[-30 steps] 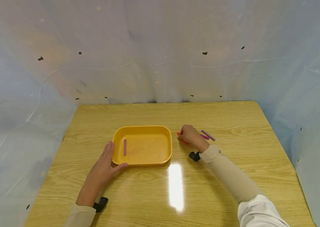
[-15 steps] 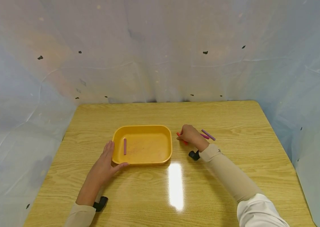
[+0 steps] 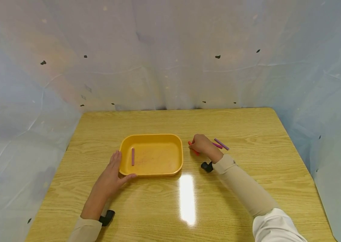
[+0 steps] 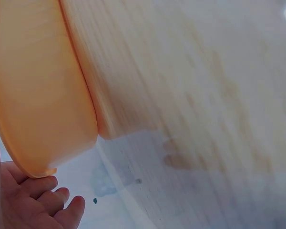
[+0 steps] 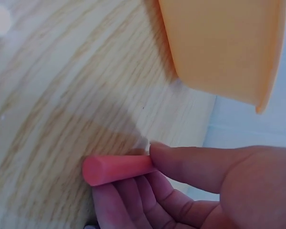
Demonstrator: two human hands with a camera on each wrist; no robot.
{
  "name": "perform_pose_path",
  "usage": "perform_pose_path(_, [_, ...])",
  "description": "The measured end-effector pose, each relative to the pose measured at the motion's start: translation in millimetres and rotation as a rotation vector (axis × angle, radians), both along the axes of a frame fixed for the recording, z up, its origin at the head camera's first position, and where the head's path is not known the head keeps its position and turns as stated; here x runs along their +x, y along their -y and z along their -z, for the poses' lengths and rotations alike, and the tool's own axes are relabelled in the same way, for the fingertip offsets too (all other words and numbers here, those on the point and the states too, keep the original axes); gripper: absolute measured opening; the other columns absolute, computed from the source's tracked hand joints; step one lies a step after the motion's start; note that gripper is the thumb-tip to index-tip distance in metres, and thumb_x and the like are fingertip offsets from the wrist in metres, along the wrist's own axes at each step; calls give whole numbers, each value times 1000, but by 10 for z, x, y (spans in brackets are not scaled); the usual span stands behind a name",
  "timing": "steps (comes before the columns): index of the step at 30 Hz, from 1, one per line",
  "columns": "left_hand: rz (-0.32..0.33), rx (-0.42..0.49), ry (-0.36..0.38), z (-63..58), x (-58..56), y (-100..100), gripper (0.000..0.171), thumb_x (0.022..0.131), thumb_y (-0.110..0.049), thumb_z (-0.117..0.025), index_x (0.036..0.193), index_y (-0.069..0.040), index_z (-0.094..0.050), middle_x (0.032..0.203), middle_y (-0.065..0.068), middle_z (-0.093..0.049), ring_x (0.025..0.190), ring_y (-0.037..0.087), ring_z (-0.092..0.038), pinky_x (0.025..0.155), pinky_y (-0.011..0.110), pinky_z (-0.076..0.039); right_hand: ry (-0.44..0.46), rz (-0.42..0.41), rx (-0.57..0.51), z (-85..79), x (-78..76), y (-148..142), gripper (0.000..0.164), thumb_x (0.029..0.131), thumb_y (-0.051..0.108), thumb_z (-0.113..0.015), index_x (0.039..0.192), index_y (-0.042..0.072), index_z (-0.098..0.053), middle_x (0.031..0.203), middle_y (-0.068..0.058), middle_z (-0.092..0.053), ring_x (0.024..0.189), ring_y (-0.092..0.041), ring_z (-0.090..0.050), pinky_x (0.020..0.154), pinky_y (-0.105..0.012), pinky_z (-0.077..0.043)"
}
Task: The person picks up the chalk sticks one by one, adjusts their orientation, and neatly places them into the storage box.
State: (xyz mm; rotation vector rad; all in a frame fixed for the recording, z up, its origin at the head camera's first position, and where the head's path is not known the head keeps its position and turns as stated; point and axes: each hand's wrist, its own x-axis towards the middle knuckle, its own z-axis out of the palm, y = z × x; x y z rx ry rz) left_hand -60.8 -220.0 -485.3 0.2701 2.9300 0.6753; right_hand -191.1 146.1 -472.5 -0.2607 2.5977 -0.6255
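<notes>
Red stick (image 5: 118, 169) partly hidden by right hand (image 3: 203, 146); tray (image 4: 43, 90) cut off in both wrist views.

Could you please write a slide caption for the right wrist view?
The right hand's grip pinches a red stick near the tray on a wooden-looking table.

Left hand (image 3: 111, 176) spread, right hand (image 3: 202, 144) curled, pinching
</notes>
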Motion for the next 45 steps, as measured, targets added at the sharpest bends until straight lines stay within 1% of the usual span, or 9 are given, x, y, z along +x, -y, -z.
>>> perform_pose_path(4, [-1, -4, 1, -3, -3, 2, 112, 76, -71, -53, 149, -8, 3, 155, 9, 4, 141, 28, -2, 106, 55, -21, 19, 2, 7, -11, 2, 10, 41, 94, 22, -55, 65, -3, -68, 43, 0, -47, 40, -12, -37, 42, -22, -31])
perform_pose_path(8, [-5, -2, 3, -4, -5, 3, 112, 76, -71, -54, 149, -8, 3, 155, 8, 5, 141, 28, -3, 106, 55, -21, 8, -14, -4, -17, 7, 2, 50, 97, 24, -49, 61, -6, -66, 40, -1, -46, 39, -13, -35, 43, -23, -31])
perform_pose_path(10, [-6, -2, 4, -6, -6, 5, 112, 76, -71, -54, 149, -8, 3, 154, 7, 6, 141, 28, -2, 106, 55, -21, 1, -15, -18, -19, 13, -3, 51, 98, 24, -47, 61, -7, -65, 39, 0, -45, 39, -13, -34, 44, -23, -31])
perform_pose_path(16, [-14, 0, 10, -4, -12, 15, 111, 76, -70, -55, 149, -9, 4, 155, 7, 6, 141, 27, -2, 106, 55, -21, -7, -16, -78, -40, 29, -26, 49, 97, 19, -48, 60, -9, -64, 39, 0, -43, 38, -13, -31, 43, -23, -28])
perform_pose_path(19, [-14, 0, 10, -1, -17, 20, 111, 76, -70, -54, 149, -9, 3, 155, 5, 6, 141, 27, -2, 106, 55, -21, -8, -17, -95, -34, 30, -38, 47, 97, 19, -49, 61, -8, -64, 40, 0, -43, 39, -12, -32, 43, -23, -28])
perform_pose_path(28, [-14, 3, 7, 2, -22, 21, 111, 76, -71, -54, 149, -10, 3, 155, 5, 6, 141, 26, -2, 106, 55, -21, -14, -18, -129, 39, 1, -92, 40, 96, 17, -50, 65, -4, -64, 44, -1, -47, 42, -12, -35, 45, -23, -31])
perform_pose_path(34, [-17, 5, 8, 9, -17, 25, 111, 76, -70, -55, 149, -10, 3, 155, 4, 6, 141, 25, -1, 106, 55, -21, 16, 4, -166, 67, -6, -121, 41, 96, 18, -50, 65, -4, -65, 49, -7, -54, 41, -11, -35, 43, -23, -30])
perform_pose_path(41, [-14, -3, -1, 24, -17, 31, 111, 76, -71, -53, 149, -10, 3, 155, 5, 6, 141, 25, -1, 106, 55, -21, 5, 8, -190, 78, 5, -143, 41, 96, 20, -51, 65, -3, -64, 48, -4, -51, 41, -11, -33, 43, -23, -29])
perform_pose_path(45, [-15, 5, 4, 22, -24, 36, 112, 76, -71, -53, 149, -10, 4, 155, 6, 6, 141, 26, -1, 106, 55, -21, 7, 4, -203, 73, 15, -145, 41, 97, 20, -50, 66, -3, -63, 50, -6, -52, 42, -12, -34, 44, -23, -30])
